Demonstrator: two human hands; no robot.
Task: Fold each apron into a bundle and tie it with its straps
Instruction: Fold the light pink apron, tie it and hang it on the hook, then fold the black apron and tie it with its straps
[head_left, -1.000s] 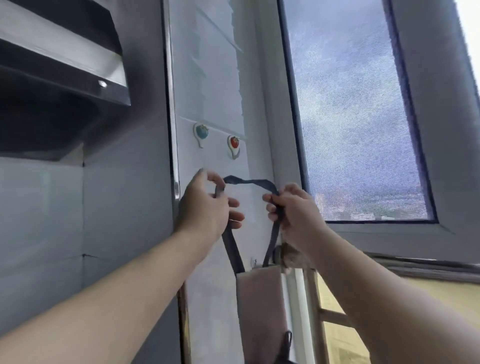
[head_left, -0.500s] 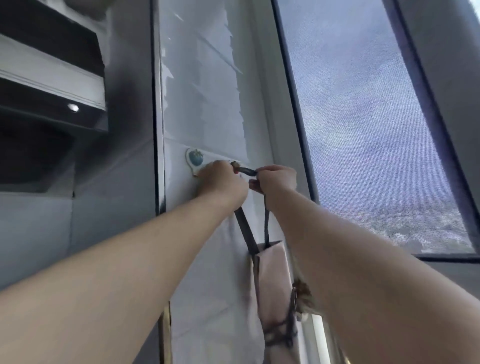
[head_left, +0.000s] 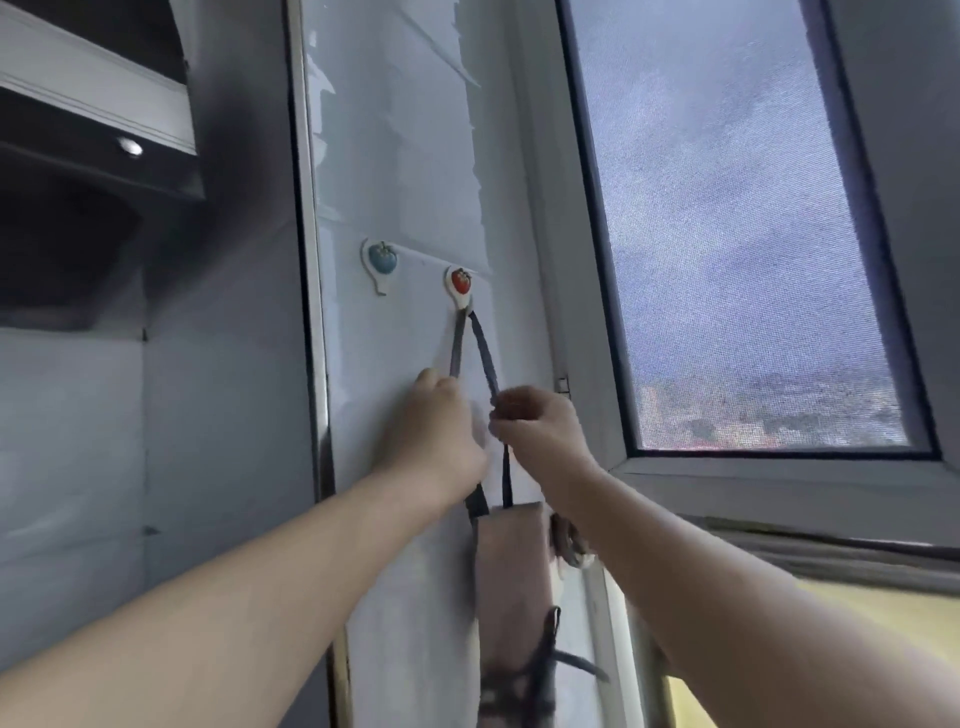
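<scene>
Apron bundle (head_left: 511, 582), tied, hangs below both hands; its neck strap (head_left: 480, 345) loops over red hook (head_left: 460, 288) above; left hand (head_left: 441, 431) and right hand (head_left: 537, 421) each pinch the strap.

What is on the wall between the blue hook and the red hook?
Nothing hangs there: in the head view the stretch of wall panel between the blue hook and the red hook is bare.

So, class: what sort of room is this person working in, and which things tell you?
Probably a home kitchen: a dark steel extractor hood upper left, two fruit-shaped wall hooks, and a folded pink apron bundle hanging by its dark strap beside a screened window.
</scene>
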